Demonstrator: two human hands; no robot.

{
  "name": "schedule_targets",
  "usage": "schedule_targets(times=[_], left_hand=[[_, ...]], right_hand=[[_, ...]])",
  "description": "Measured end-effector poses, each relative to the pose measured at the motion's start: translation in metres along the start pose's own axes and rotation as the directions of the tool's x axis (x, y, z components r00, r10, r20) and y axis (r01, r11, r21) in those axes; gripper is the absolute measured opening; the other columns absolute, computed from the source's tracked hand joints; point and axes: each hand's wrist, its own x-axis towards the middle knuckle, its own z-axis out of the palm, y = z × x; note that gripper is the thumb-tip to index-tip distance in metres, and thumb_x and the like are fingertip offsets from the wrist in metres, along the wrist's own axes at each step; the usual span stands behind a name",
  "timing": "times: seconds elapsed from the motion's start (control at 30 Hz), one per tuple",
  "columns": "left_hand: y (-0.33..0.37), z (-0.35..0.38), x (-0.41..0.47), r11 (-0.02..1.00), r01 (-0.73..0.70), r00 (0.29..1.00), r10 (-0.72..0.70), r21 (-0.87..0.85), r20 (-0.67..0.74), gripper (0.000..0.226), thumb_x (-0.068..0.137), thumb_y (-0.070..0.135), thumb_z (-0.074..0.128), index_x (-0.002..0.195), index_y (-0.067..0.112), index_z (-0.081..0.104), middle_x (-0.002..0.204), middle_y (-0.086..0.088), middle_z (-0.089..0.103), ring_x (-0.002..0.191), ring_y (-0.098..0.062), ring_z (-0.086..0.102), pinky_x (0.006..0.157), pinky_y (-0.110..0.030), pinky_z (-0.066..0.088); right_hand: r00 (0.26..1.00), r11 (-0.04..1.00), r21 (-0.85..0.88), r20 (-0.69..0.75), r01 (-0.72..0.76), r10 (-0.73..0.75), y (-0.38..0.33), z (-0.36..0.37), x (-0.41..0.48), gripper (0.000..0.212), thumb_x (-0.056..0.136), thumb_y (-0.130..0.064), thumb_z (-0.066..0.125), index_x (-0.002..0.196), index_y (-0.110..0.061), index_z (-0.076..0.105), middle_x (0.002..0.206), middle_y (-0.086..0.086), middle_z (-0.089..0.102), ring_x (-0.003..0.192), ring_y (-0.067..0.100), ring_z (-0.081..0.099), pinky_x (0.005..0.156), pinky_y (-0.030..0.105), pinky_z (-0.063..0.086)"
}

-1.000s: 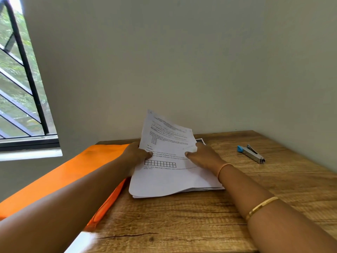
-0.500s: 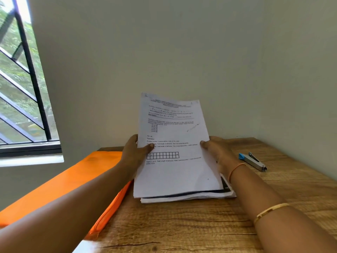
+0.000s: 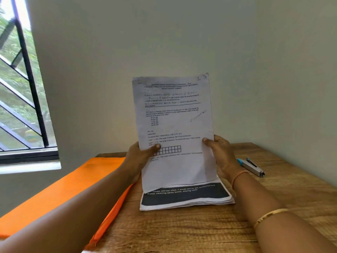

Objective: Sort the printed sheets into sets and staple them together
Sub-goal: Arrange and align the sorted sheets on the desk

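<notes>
A printed sheet (image 3: 175,115) with text and a small grid stands upright above the table, facing me. My left hand (image 3: 140,157) pinches its left edge with the thumb on the front. My right hand (image 3: 221,154) grips its right edge the same way. Below it a stack of printed sheets (image 3: 186,199) lies flat on the wooden table (image 3: 182,232); its top page has a dark band with white text. A silver stapler with a blue end (image 3: 252,167) lies on the table to the right of my right hand.
An orange zip folder (image 3: 60,194) lies along the table's left side, touching the stack's left edge. A plain wall stands right behind the table and on the right. A barred window (image 3: 21,88) is at the far left.
Both hands have lifted the top sheet off the stack and raised it upright. The dark-banded page beneath is now uncovered.
</notes>
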Motion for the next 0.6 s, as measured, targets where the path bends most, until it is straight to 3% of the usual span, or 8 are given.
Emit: schedule_targets(times=[0.1, 0.17, 0.33, 0.43, 0.5, 0.6], left_hand=[[-0.009, -0.006, -0.005, 1.000, 0.018, 0.999, -0.019, 0.022, 0.047, 0.028, 0.082, 0.014, 0.067, 0.110, 0.012, 0.062, 0.106, -0.010, 0.071, 0.092, -0.026, 0.070, 0.081, -0.042, 0.056], [-0.008, -0.011, -0.006, 1.000, 0.007, 0.998, -0.009, 0.030, 0.064, 0.030, 0.083, 0.013, 0.066, 0.112, 0.010, 0.060, 0.104, -0.009, 0.072, 0.090, -0.026, 0.070, 0.076, -0.039, 0.058], [0.000, -0.018, -0.003, 0.989, 0.035, 0.995, -0.048, 0.141, 0.088, 0.021, 0.085, 0.014, 0.065, 0.105, 0.013, 0.059, 0.096, -0.006, 0.073, 0.078, -0.020, 0.072, 0.064, -0.032, 0.059], [0.004, -0.019, -0.003, 0.982, 0.081, 0.992, -0.095, 0.173, 0.077, 0.019, 0.085, 0.013, 0.066, 0.104, 0.012, 0.062, 0.093, -0.004, 0.074, 0.074, -0.018, 0.072, 0.063, -0.031, 0.058], [0.006, -0.020, -0.005, 0.978, 0.107, 0.985, -0.128, 0.176, 0.114, 0.014, 0.086, 0.010, 0.064, 0.100, 0.012, 0.064, 0.087, 0.000, 0.075, 0.072, -0.017, 0.072, 0.061, -0.028, 0.058], [0.009, -0.028, -0.005, 0.961, 0.159, 0.976, -0.188, 0.227, 0.110, 0.009, 0.087, 0.009, 0.065, 0.095, 0.013, 0.064, 0.083, 0.001, 0.075, 0.069, -0.017, 0.072, 0.056, -0.026, 0.057]], right_hand=[[0.998, 0.998, -0.017, 0.003, -0.063, 0.063, 0.002, -0.002, 0.000, 0.014, 0.093, -0.016, 0.056, 0.083, -0.021, 0.064, 0.097, 0.007, 0.068, 0.089, 0.025, 0.062, 0.085, 0.036, 0.052], [0.996, 0.996, 0.002, 0.025, -0.091, 0.091, 0.001, -0.002, 0.002, 0.011, 0.092, -0.018, 0.057, 0.085, -0.018, 0.065, 0.097, 0.008, 0.068, 0.092, 0.028, 0.062, 0.090, 0.040, 0.051], [0.978, 0.979, 0.060, 0.094, -0.192, 0.186, -0.003, -0.001, 0.003, 0.009, 0.091, -0.022, 0.060, 0.095, -0.014, 0.064, 0.101, 0.010, 0.068, 0.086, 0.023, 0.064, 0.081, 0.032, 0.052], [0.891, 0.886, 0.209, 0.296, -0.413, 0.346, -0.006, -0.004, 0.000, 0.030, 0.085, -0.021, 0.060, 0.112, -0.008, 0.062, 0.112, 0.018, 0.067, 0.100, 0.035, 0.063, 0.086, 0.045, 0.053], [0.811, 0.830, 0.201, 0.419, -0.521, 0.408, -0.005, -0.005, -0.002, 0.039, 0.078, -0.019, 0.060, 0.116, -0.010, 0.059, 0.115, 0.020, 0.065, 0.099, 0.037, 0.062, 0.078, 0.048, 0.055], [0.759, 0.806, 0.119, 0.438, -0.579, 0.481, 0.001, 0.000, -0.003, 0.028, 0.084, -0.007, 0.056, 0.112, -0.011, 0.058, 0.106, 0.019, 0.067, 0.092, 0.036, 0.064, 0.070, 0.048, 0.056]])
